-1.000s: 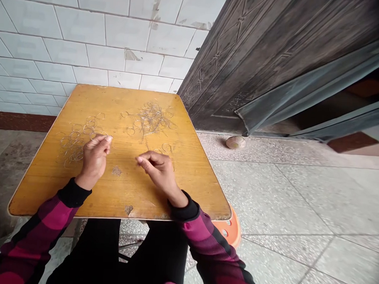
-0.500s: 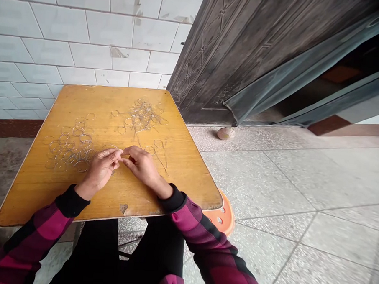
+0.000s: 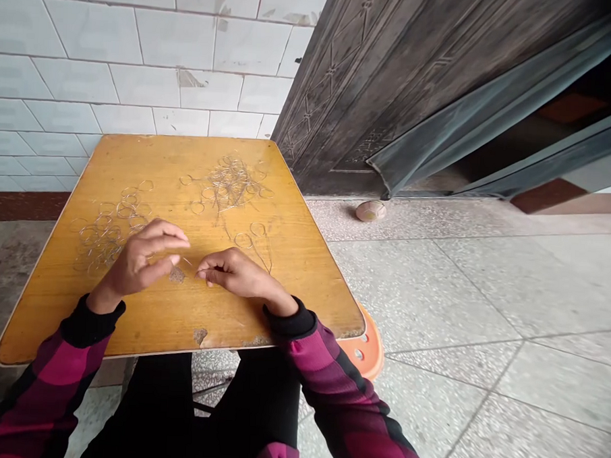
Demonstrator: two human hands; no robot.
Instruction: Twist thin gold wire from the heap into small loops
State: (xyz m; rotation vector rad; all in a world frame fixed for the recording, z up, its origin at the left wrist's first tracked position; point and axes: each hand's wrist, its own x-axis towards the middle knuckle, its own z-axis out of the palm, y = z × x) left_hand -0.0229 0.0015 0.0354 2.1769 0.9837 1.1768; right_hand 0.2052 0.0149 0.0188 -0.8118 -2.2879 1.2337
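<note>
My left hand (image 3: 145,259) is over the table beside the left heap of thin wire rings (image 3: 127,211). Its fingers and thumb are spread apart, and nothing firmly held shows between them. My right hand (image 3: 233,272) is closed in a pinch just right of it; whatever its fingertips grip is too small to make out. A faint thin sliver of wire (image 3: 186,261) shows between the two hands. Beyond my right hand lie a few looped wires with long straight tails (image 3: 243,240). Farther back sits a tangled heap of similar looped wires (image 3: 231,182).
The yellow wooden table (image 3: 303,290) has chipped patches near its front edge. An orange stool (image 3: 371,350) juts out under the right corner. White wall tiles (image 3: 176,48) stand behind, with a dark carved door (image 3: 340,122) to the right. A roundish object (image 3: 370,211) lies on the floor.
My hands were together at the fingertips and are now apart. The left has opened and moved left; the right has shifted slightly right and down, still pinched.
</note>
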